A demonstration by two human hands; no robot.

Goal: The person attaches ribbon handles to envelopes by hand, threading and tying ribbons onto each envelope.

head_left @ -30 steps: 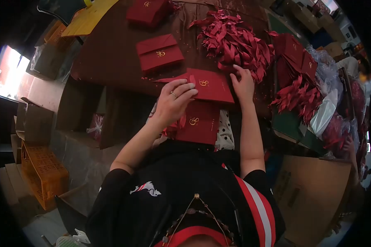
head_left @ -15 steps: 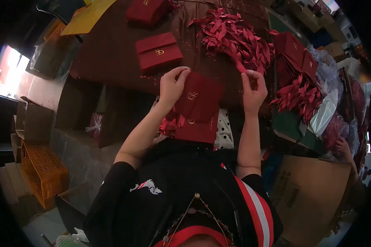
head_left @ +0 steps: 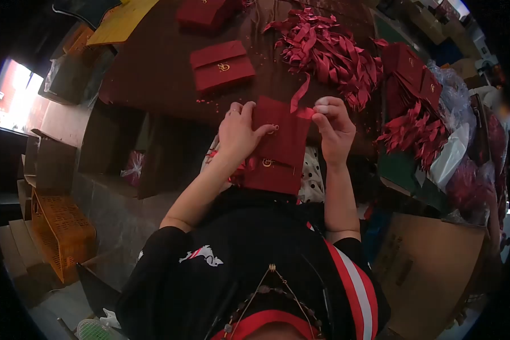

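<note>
A dark red flap pouch (head_left: 280, 150) with gold lettering lies over my lap, overlapping another red piece below it. My left hand (head_left: 238, 131) is closed on its left side, thumb across the front near the gold mark. Beside the pouch's upper right edge, my right hand (head_left: 337, 126) pinches the end of a red ribbon (head_left: 301, 96), which trails up toward the table. Several loose ribbons form a heap (head_left: 328, 54) on the table beyond. Another red pouch stack (head_left: 222, 67) with a gold mark sits just past my left hand.
A brown-covered table (head_left: 147, 73) spans the front, with more red pouches (head_left: 207, 12) at its far side. To the right are pouches (head_left: 411, 71) and a ribbon bunch (head_left: 416, 133). A cardboard box (head_left: 428, 266) and an orange crate (head_left: 62, 235) flank me.
My right hand has drawn a ribbon from the heap down and left to the pouch's edge. My left hand has shifted from the pouch's top corner down its side, thumb now across the front.
</note>
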